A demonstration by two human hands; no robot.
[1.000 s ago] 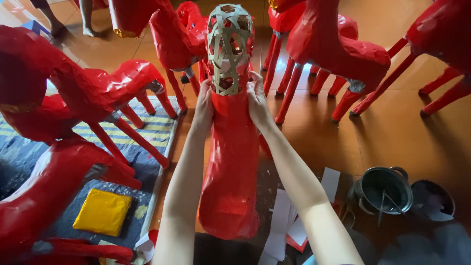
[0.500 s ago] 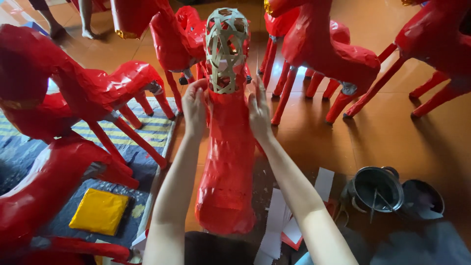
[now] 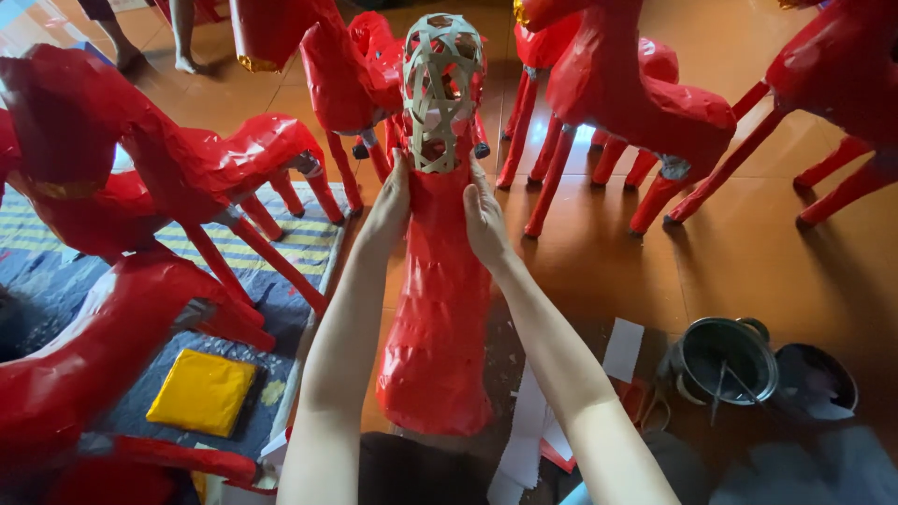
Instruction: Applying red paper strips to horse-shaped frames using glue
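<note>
Both hands hold a tall red paper-covered figure neck (image 3: 435, 309) that stands upright in front of the person, its wide base low in the view and its top ending in a bare woven bamboo-strip head frame (image 3: 441, 89) through which gaps show. The left hand (image 3: 391, 201) lies flat against the left side of the neck just under the frame, fingers stretched upward and pressed on the red paper; its grip is spread rather than curled, palm on the covering. The right hand (image 3: 486, 220) mirrors it on the other side, fingers extended along the paper and thumb toward the front, also pressed flat against the neck, so the piece is clasped between the two palms. Around it on the orange-brown floor (image 3: 748, 252) stand several red paper horse figures (image 3: 636, 103), one to the upper right on thin legs, another (image 3: 187, 159) to the left over a striped mat (image 3: 281, 245). Lower left, a folded yellow sheet (image 3: 201, 393) lies on a dark blue cloth (image 3: 56, 281) beside more red figure parts (image 3: 94, 365). To the lower right sits a round metal pot (image 3: 725, 360) with a brush or stick inside, a dark lid or bowl (image 3: 814, 379) just beside it, and white paper strips (image 3: 622, 351) lie on the floor near the right forearm. At the top left, another person's bare feet (image 3: 154, 56) stand well apart from the work.
</note>
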